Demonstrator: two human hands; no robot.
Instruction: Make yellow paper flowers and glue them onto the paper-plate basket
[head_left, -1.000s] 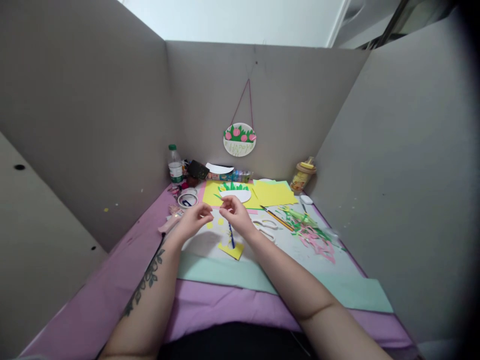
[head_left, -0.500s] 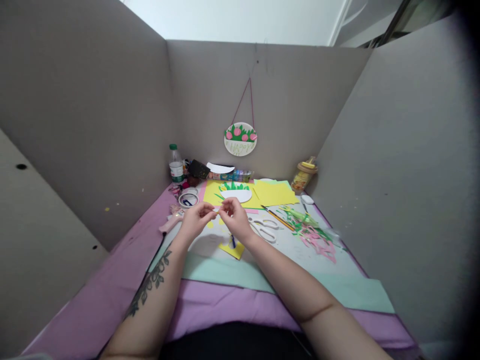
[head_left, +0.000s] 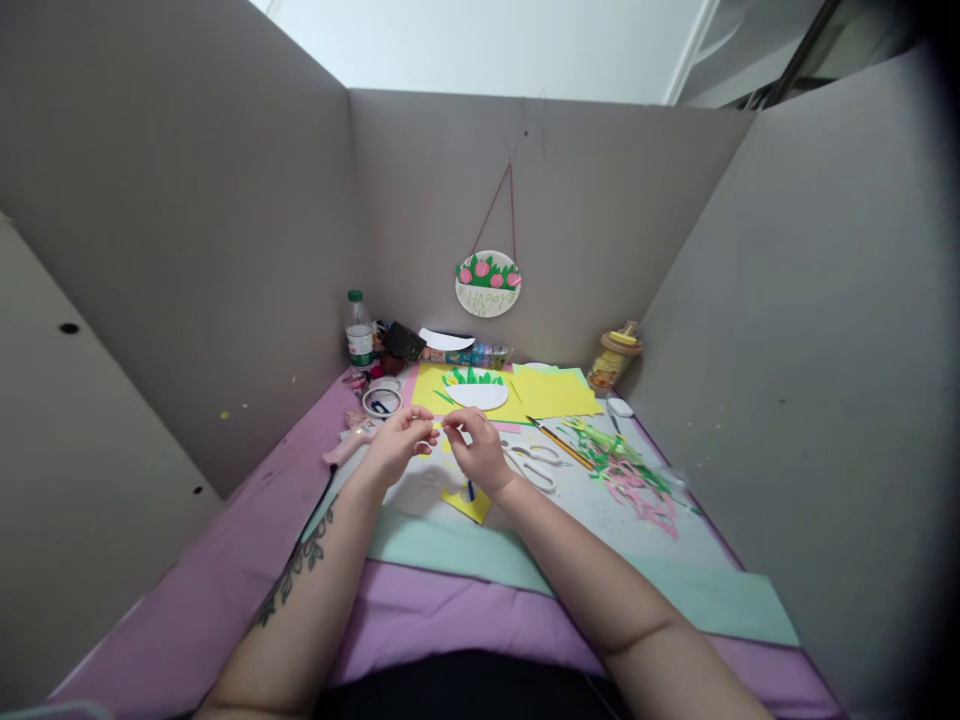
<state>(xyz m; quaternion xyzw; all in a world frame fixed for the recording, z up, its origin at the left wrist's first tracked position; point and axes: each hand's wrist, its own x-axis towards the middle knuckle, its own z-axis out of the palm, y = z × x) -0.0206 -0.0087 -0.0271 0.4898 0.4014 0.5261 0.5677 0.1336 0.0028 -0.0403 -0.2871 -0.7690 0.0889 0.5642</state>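
Observation:
My left hand and my right hand are raised close together over the middle of the table, fingertips pinched. A tiny yellowish bit seems to show between them, too small to name. Just beyond the hands lies a white half-oval paper piece with green paper leaves and a touch of yellow along its top. Below the hands is a yellow paper square with a small blue-marked item on it. White-handled scissors lie beside my right hand, and a pink glue gun lies left of my left hand.
Yellow paper sheets and pencils lie behind and right, with green and pink paper scraps beyond. A tape roll, a bottle and a yellow jar stand near grey walls. A flower plaque hangs behind.
My hands have moved slightly apart at the fingertips, and my right fingers have opened out a little. The whole view has shifted slightly.

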